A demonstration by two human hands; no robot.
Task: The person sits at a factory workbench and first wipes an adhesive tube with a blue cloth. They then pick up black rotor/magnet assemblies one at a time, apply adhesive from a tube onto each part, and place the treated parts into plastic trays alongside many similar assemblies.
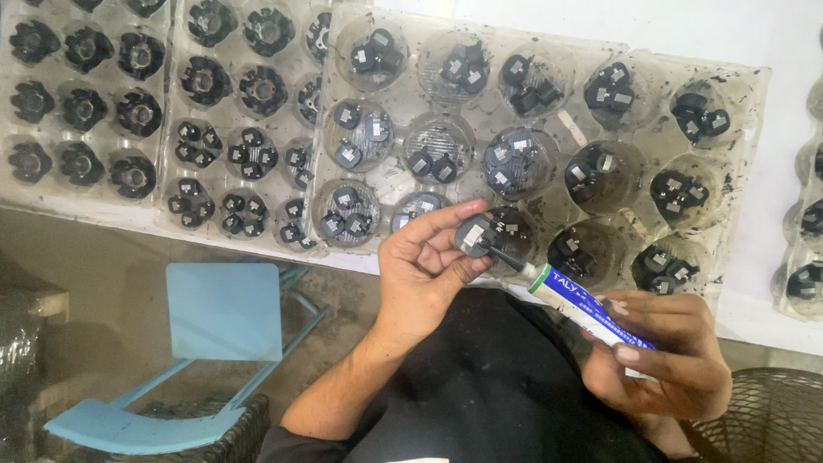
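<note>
Black and round, the small plastic disc part [477, 235] sits pinched between thumb and fingers of the left hand [422, 267], just above the lap. The right hand [664, 360] is wrapped around a white-and-blue squeeze tube [583, 307], its dark nozzle touching the part. Steadying the nozzle and squeezing gently looks wise. Three clear plastic cup trays [549, 146] of similar black parts lie on the table beyond; fifteen cups show in the nearest.

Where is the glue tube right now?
The glue tube is low and right of centre, held in the right hand, its black nozzle touching the small black part in the left hand.
</note>
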